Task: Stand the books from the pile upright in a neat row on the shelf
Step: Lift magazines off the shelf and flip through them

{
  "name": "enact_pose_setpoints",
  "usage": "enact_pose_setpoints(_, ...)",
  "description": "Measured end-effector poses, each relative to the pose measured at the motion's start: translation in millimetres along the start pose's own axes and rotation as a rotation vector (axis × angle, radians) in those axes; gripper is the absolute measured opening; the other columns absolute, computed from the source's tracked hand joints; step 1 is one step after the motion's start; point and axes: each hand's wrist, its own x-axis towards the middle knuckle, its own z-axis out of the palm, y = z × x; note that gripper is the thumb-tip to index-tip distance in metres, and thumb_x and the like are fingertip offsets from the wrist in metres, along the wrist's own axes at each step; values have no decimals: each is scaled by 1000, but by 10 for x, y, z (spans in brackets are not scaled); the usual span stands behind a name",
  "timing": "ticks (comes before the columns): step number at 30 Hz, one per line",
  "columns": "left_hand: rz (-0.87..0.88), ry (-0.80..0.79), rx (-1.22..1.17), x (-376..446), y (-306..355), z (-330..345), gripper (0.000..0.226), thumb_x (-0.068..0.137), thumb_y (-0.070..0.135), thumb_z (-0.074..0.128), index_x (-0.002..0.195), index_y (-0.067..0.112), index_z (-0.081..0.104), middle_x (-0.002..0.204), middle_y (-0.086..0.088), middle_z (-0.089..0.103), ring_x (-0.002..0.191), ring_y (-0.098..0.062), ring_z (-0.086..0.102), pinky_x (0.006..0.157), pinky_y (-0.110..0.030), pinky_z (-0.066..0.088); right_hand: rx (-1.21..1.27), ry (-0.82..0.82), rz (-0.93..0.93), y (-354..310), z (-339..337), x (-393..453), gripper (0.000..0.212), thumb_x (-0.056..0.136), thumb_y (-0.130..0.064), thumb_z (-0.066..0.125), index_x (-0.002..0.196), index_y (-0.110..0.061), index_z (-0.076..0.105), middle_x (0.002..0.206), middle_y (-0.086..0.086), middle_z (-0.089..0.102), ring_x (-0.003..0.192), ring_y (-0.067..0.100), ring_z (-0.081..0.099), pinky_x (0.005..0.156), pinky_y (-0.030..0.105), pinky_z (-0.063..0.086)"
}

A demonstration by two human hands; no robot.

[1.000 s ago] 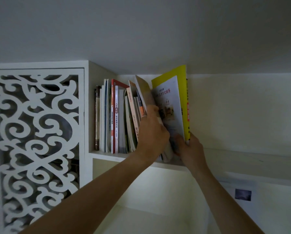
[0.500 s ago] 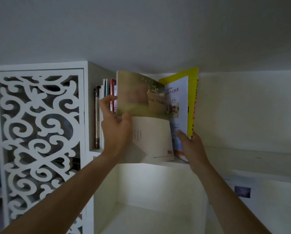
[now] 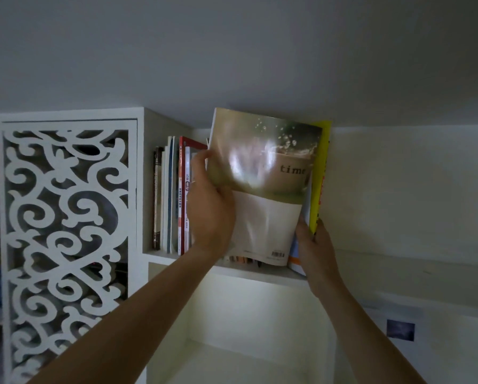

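A high white shelf point(image 3: 260, 274) carries a row of upright books point(image 3: 171, 198) at its left end, among them a red-edged one point(image 3: 181, 195). My left hand point(image 3: 210, 209) grips the left edge of a glossy magazine point(image 3: 262, 189) with a cup picture and the word "time"; it faces me, its lower edge at the shelf. To its right stands a yellow book point(image 3: 319, 173), slightly tilted, with a thin white booklet in front. My right hand point(image 3: 315, 253) holds the yellow book's lower corner. Books behind the magazine are hidden.
A white cabinet door with carved scrollwork point(image 3: 65, 217) stands left of the shelf. The ceiling is close above the books. The shelf runs on to the right along the wall point(image 3: 412, 261). An open white compartment point(image 3: 232, 342) lies below.
My left hand pulled the magazine out of the row and turned its cover toward me, then shifted it right against the yellow book. My right hand stayed on the yellow book.
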Motion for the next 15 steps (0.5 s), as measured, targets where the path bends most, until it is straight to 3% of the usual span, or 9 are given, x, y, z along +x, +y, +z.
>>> enact_pose_setpoints(2,0,-11,44,32,41,93,42,106,7,49,145,21,41,89,4,67,66,-7,62,54,-16,49,-30,38,-81,-43,-1,-60,31,106,-46,43,133,-31,48,99,-19,63,85,-6,62,66,16,49)
enact_pose_setpoints(5,17,-36,87,32,35,221,43,107,10,48,147,23,38,92,6,66,68,-9,63,55,-15,46,-53,67,-160,-82,-10,-113,29,109,-44,32,136,-39,43,93,-15,67,79,4,67,65,23,53)
enact_pose_setpoints(8,-10,-39,126,12,9,290,45,107,10,48,148,22,36,99,3,68,71,-9,64,54,-13,43,-3,62,-156,-84,-12,-153,30,109,-49,28,125,-36,50,85,-11,69,73,12,71,58,25,56)
enact_pose_setpoints(11,-4,-36,151,-56,3,367,48,105,4,46,148,23,35,112,-1,67,84,-12,66,63,-23,55,34,65,-151,-113,12,-227,49,103,-64,24,120,-30,55,84,-7,72,73,14,73,58,29,58)
enact_pose_setpoints(13,29,-81,155,-165,37,463,49,104,1,46,148,22,37,119,-4,63,89,-11,65,70,-25,58,9,42,-172,-128,25,-249,50,99,-68,32,125,-31,52,92,-13,70,81,3,72,61,20,57)
enact_pose_setpoints(15,64,-136,169,-288,56,575,53,102,-1,49,150,19,39,127,-7,59,98,-11,62,82,-29,59,-74,56,-205,-148,27,-247,48,97,-57,54,137,-31,48,113,-18,66,96,-2,67,75,20,57)
